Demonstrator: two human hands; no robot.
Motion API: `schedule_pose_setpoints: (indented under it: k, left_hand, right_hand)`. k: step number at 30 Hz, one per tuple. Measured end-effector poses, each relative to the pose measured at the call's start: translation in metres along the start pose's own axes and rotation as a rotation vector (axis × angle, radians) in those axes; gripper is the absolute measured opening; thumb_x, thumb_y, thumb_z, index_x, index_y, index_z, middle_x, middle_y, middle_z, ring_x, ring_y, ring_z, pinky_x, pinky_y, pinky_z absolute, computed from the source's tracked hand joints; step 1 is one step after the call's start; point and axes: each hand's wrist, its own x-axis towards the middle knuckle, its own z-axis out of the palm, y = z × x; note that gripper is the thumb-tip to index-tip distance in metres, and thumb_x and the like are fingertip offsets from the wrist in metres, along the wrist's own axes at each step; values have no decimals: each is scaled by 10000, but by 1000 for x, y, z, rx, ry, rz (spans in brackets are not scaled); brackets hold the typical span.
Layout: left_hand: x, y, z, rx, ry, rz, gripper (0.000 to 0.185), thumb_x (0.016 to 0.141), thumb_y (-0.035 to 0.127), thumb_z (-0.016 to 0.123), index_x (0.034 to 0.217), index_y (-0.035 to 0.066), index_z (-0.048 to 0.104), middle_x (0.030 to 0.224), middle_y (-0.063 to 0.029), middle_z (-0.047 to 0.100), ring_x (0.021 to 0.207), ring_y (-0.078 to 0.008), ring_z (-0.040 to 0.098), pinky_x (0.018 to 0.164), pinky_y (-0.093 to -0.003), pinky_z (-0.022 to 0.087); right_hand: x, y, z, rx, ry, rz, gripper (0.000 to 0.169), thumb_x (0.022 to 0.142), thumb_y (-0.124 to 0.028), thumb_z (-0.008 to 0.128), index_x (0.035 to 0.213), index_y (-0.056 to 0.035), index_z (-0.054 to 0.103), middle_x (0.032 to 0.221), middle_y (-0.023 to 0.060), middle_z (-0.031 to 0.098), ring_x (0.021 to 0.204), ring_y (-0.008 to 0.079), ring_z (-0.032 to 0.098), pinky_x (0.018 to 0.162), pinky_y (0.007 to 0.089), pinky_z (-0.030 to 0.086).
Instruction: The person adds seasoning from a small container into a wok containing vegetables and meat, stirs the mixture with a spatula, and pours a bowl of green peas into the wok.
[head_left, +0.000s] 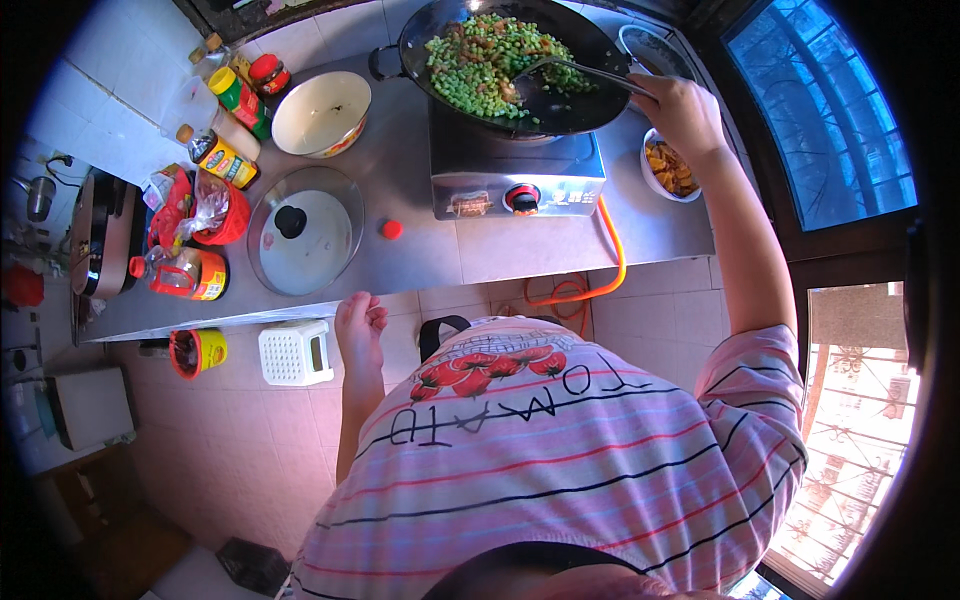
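Observation:
My right hand (684, 112) grips the handle of a metal spatula or ladle (592, 73), its head resting among chopped green vegetables (480, 71) with brownish bits. They lie in a large black wok (581, 112) on a single-burner gas stove (517, 176) with a red and black knob. My left hand (361, 319) hangs just off the counter's front edge, fingers loosely curled, apparently holding nothing. Near it on the counter stand a glass lid (322, 255) with a black knob and a small red cap (391, 229).
A white bowl of orange-brown pieces (671, 169) sits right of the stove. Left are an enamel basin (319, 120), a sauce bottle (221, 159), a red basket (229, 217) and an oil bottle (180, 274). An orange hose (619, 262) hangs over the edge. A white stool (294, 352) stands below.

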Motion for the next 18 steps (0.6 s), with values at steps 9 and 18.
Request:
schedule_pose_setpoints:
  k: [9, 18]
  left_hand:
    - [36, -51, 13, 480, 15, 442, 184, 841, 70, 643, 988, 44, 537, 851, -41, 567, 690, -132, 552, 583, -256, 462]
    - [63, -66, 39, 1145, 74, 1232, 149, 840, 86, 620, 964, 43, 549, 821, -94, 565, 695, -236, 567, 617, -339, 467]
  right_hand:
    - [0, 16, -28, -168, -29, -148, 173, 851, -147, 644, 1006, -95, 698, 888, 114, 685, 773, 257, 662, 691, 336, 526]
    - [129, 42, -75, 226, -703, 500, 191, 922, -139, 543, 846, -39, 687, 540, 42, 533, 366, 56, 423, 299, 182, 294]
